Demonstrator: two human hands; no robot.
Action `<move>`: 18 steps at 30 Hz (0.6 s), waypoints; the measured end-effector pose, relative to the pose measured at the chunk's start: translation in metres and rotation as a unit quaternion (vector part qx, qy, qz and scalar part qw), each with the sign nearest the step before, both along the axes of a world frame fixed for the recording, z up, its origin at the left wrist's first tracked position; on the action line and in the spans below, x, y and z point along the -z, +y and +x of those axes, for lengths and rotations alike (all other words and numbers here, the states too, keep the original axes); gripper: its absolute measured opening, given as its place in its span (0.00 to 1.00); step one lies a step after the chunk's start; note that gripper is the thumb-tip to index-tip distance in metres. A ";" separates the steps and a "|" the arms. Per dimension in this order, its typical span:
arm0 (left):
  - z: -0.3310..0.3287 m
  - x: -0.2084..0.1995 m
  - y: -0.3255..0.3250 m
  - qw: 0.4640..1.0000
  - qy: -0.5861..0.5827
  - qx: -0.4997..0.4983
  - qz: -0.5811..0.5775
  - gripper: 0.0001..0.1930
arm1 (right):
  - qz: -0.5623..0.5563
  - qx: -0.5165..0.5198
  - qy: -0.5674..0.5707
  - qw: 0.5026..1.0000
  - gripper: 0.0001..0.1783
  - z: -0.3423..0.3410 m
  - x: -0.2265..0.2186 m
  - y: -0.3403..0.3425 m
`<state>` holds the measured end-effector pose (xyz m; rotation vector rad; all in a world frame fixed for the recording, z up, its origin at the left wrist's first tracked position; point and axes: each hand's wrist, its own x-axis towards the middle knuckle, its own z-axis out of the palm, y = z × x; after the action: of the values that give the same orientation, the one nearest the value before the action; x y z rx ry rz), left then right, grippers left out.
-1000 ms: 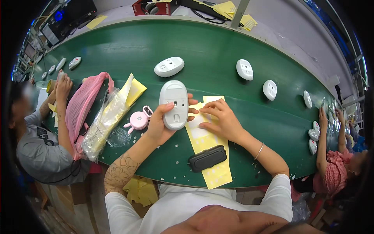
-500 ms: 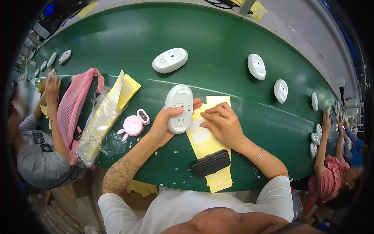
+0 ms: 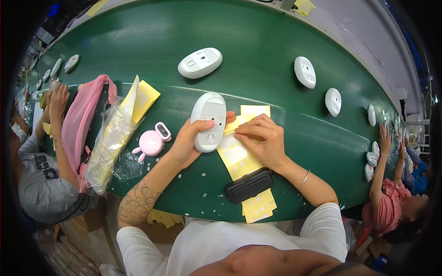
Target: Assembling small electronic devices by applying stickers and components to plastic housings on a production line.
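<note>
A white computer mouse (image 3: 211, 108), underside up, lies in my left hand (image 3: 183, 146), which is closed round it with the thumb across the base. Just right of it, my right hand (image 3: 268, 141) pinches the yellow sticker sheet (image 3: 233, 155) near its upper part; whether a loose sticker is between the fingertips is too small to tell. The sheet carries pale stickers and runs toward the table's near edge. Across its lower part rests a black oblong case (image 3: 248, 185).
On the green table (image 3: 258, 41) lie more mice, one mouse (image 3: 200, 63) straight ahead and another mouse (image 3: 305, 72) to the right. Leftward are a pink rabbit-shaped gadget (image 3: 151, 142), a plastic bag of sheets (image 3: 108, 147) and a pink mesh bag (image 3: 83, 122). Co-workers sit on both sides.
The whole view has shifted slightly. My right fingers have closed in on the sheet and its upper part looks lifted. The mouse stays in my left hand.
</note>
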<state>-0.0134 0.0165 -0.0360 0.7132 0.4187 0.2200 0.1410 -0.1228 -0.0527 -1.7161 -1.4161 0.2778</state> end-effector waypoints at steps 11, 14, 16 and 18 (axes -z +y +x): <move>-0.005 0.005 0.000 0.997 -0.061 -0.033 -0.015 0.31 | 0.034 -0.037 -0.171 0.984 0.09 -0.001 0.002 -0.004; -0.006 0.004 0.000 0.996 -0.074 -0.043 -0.020 0.34 | 0.038 -0.051 -0.141 0.988 0.10 0.001 0.003 -0.002; -0.006 0.004 0.001 0.996 -0.077 -0.042 -0.016 0.34 | 0.040 -0.068 -0.117 0.990 0.10 0.005 0.000 -0.002; -0.006 0.004 0.002 0.996 -0.081 -0.039 -0.010 0.34 | 0.040 -0.078 -0.104 0.991 0.10 0.008 0.000 -0.003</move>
<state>-0.0196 0.0184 -0.0397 0.6541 0.2949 0.3447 0.1488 -0.1256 -0.0529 -1.6065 -1.6946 0.1276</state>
